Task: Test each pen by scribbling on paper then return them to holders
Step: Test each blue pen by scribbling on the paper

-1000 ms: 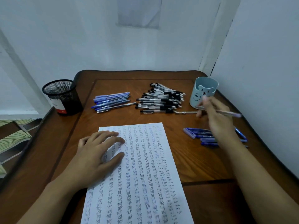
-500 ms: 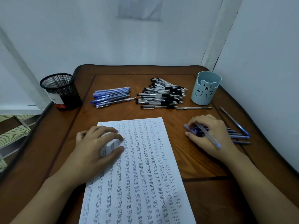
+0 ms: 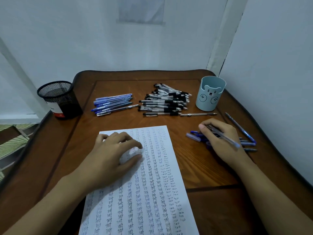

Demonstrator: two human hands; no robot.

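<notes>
The left hand (image 3: 115,155) lies on the upper left part of the white sheet of paper filled with columns of the word "test" (image 3: 152,192). Its arched fingers and thumb press down and hold nothing, which looks meant to pin the sheet so it cannot slide under a scribble.

Right of centre, the right hand (image 3: 220,141) has its grip closed round a slim pen with a clear barrel and a pale blue end (image 3: 228,139). The pen slants across the fingers with that end pointing to the lower right, and its tip is hidden by the fingers. The hand sits over a loose cluster of dark blue capped pens (image 3: 194,135) on the brown wooden table (image 3: 194,167), probably the untested stock, kept close to the writing hand.

In the upper middle, a row of blue pens (image 3: 113,104) and a pile of clear pens with black rubber sections (image 3: 166,100) lie sorted by kind. The black wire-mesh holder (image 3: 59,99) at the upper left and the pale blue cup with a bear face (image 3: 210,94) at the upper right show no pen sticking out. Returning the pens seems mostly still ahead.

The step in hand appears to be carrying the picked pen to the sheet, where the free space is mainly along the right edge.
</notes>
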